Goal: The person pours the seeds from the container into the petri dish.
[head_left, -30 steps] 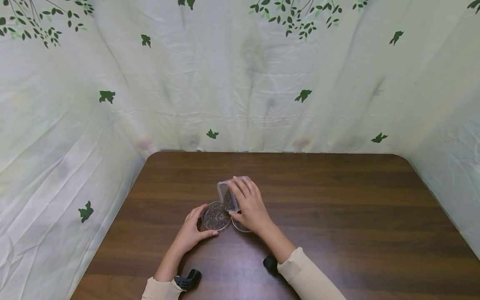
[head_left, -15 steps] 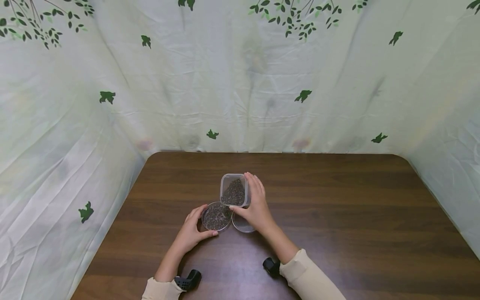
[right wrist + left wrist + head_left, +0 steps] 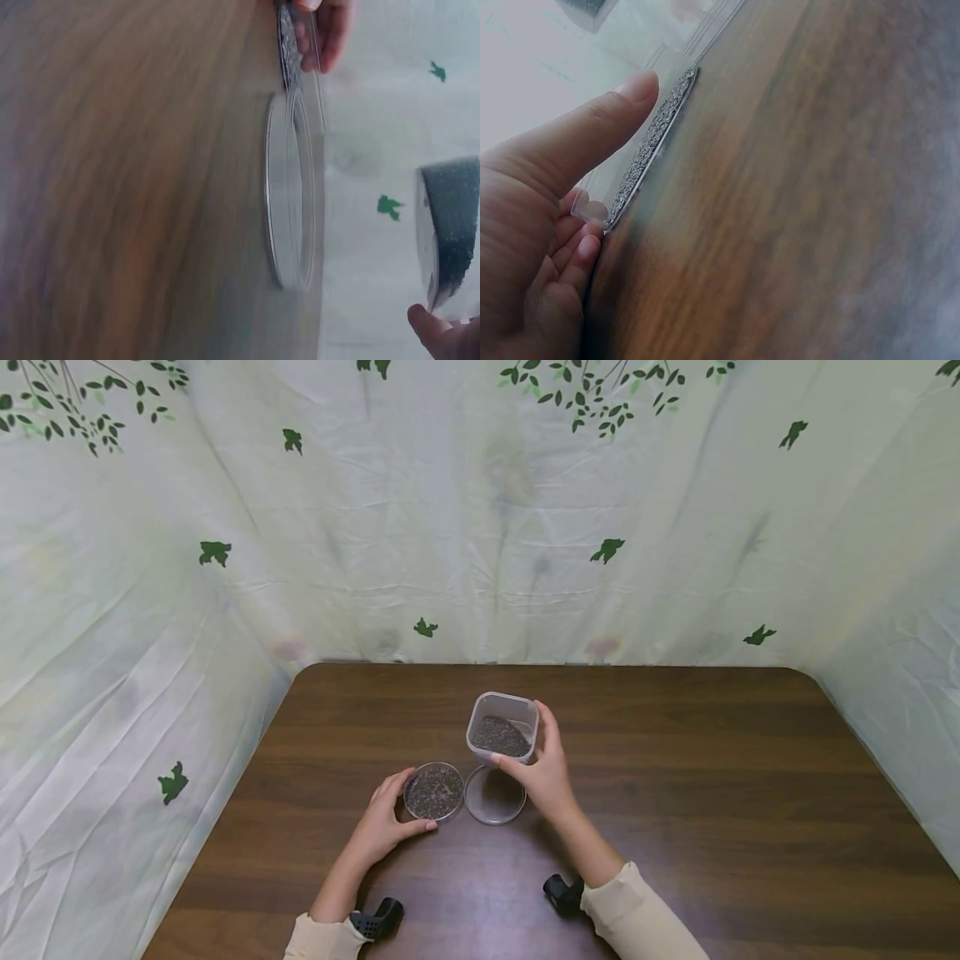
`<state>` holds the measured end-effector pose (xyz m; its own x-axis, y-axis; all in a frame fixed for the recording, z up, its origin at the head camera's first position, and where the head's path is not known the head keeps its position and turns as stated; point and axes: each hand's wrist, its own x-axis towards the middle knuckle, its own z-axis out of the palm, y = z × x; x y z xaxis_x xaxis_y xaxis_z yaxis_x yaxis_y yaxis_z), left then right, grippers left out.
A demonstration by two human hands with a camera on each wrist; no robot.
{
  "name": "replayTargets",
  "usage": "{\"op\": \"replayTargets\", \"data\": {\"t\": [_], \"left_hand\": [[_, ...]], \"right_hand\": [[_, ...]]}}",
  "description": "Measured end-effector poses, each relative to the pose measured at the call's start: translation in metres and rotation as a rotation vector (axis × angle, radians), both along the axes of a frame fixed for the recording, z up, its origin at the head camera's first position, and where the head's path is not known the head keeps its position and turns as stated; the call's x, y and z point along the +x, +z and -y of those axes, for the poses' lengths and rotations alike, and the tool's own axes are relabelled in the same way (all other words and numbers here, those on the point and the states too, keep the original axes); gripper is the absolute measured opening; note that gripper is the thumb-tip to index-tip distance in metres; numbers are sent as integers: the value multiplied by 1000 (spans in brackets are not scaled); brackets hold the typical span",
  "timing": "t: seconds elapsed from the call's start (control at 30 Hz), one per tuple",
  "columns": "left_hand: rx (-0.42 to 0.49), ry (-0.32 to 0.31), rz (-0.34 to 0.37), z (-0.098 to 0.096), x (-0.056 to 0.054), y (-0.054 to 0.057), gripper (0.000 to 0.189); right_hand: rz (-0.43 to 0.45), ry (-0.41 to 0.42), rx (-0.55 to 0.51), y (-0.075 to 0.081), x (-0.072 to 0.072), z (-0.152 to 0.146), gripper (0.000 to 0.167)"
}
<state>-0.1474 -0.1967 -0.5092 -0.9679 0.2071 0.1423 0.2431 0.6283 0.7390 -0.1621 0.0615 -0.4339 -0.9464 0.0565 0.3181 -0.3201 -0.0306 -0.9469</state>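
- One round clear dish (image 3: 438, 763), the filled dish, sits on the table (image 3: 712, 777), spread with small dark grains (image 3: 435, 792).
- The person's left hand (image 3: 377, 828) is curved about the filled dish, thumb on the near side, fingers on the far side.
- One more round dish (image 3: 495, 803), also clear, lies just right of the filled dish; I see wood and shadow through it.
- One squarish see-through tub (image 3: 501, 705) is held up off the table, beyond and right of the filled dish, its mouth slightly tilted, a dark heap of grains (image 3: 498, 737) inside.
- The right hand (image 3: 550, 781) grips that tub between thumb and fingers.
- So I count two dishes, one tub, two hands.
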Motion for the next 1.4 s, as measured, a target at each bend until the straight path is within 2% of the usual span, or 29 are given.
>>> {"op": "replayTargets", "data": {"t": [0.13, 0.3, 0.43, 0.63, 0.83, 1.13, 1.4], "left_hand": [[0, -3, -3, 0, 0, 0, 92], [-7, -3, -6, 0, -1, -1, 91], [-9, -1, -5, 0, -1, -1, 92], [-8, 1, -5, 0, -1, -1, 92], [-9, 9, -3, 1, 0, -1, 92], [-8, 12, 2, 0, -1, -2, 92], [-15, 13, 5, 0, 0, -1, 92]], "right_hand": [[9, -2, -47, 4, 1, -13, 86], [7, -19, -92, -1, -3, -33, 84], [26, -50, -96, -14, -8, -53, 84], [60, -109, -40, -38, -14, -83, 82], [93, -155, 18, -49, -14, -104, 84], [154, -154, -10, -64, -14, -119, 86], [179, -120, 0, -50, -4, -116, 86]]}}
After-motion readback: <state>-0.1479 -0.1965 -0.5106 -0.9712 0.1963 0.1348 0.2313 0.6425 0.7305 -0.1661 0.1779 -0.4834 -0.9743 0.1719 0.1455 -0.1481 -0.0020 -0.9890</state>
